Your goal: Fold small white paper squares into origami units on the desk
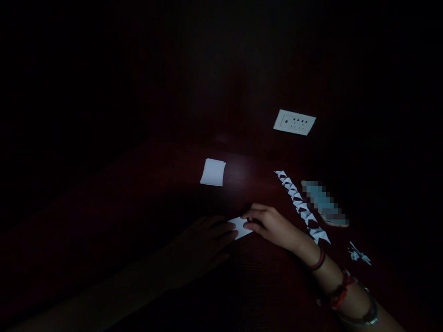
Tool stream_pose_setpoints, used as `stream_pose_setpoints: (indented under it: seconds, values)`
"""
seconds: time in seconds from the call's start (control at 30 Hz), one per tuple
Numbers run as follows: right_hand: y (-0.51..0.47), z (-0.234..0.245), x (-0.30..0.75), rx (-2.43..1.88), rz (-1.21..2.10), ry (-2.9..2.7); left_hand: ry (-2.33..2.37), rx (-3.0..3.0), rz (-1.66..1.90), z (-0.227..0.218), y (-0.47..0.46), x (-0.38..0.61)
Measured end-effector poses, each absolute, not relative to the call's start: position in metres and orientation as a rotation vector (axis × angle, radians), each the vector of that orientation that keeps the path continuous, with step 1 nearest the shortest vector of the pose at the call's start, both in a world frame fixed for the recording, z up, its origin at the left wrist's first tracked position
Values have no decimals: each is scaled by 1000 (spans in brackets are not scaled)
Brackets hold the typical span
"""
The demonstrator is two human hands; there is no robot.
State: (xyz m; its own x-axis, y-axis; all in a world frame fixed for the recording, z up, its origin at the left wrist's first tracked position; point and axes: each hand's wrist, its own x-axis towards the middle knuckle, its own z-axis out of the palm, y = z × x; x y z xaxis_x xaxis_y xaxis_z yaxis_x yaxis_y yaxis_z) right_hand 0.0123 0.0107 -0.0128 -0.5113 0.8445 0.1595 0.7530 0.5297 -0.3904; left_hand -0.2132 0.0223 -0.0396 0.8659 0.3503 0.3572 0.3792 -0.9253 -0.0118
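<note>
A small white piece of paper [241, 228] lies on the dark red table between my hands. My right hand [268, 222] grips its right side with bent fingers and thumb. Deep in shadow, my left hand [207, 237] lies stretched out with fingers apart, two fingertips resting on the paper's left edge and its thumb off the paper. Beyond them sits a stack of white square papers [212, 172]. To the right of my right hand runs a slanting row of folded white paper pieces [297, 202].
A phone-like object [324, 203], its face blurred, lies right of the folded row. Nearer on the right is a small heap of thin white bits [359, 253]. A white socket plate [294, 122] is on the wall behind. Most surroundings are too dark to make out.
</note>
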Motion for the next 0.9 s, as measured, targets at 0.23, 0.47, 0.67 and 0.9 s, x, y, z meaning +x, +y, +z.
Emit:
stream_pose_setpoints:
  seconds: [0.23,0.47,0.67,0.9]
  values:
    - [13,-17,12,-1231,409,-2393,-710,-2962,-525,-36,24,-214]
    - [15,-19,10,-1294,501,-2244,-724,-2948,-597,-39,29,-213]
    - [10,-15,0,-1302,500,-2045,-1085,-2866,-869,-25,28,-211]
    - [-11,-4,-21,-1169,328,-2041,-911,-2857,-1170,-16,24,-207]
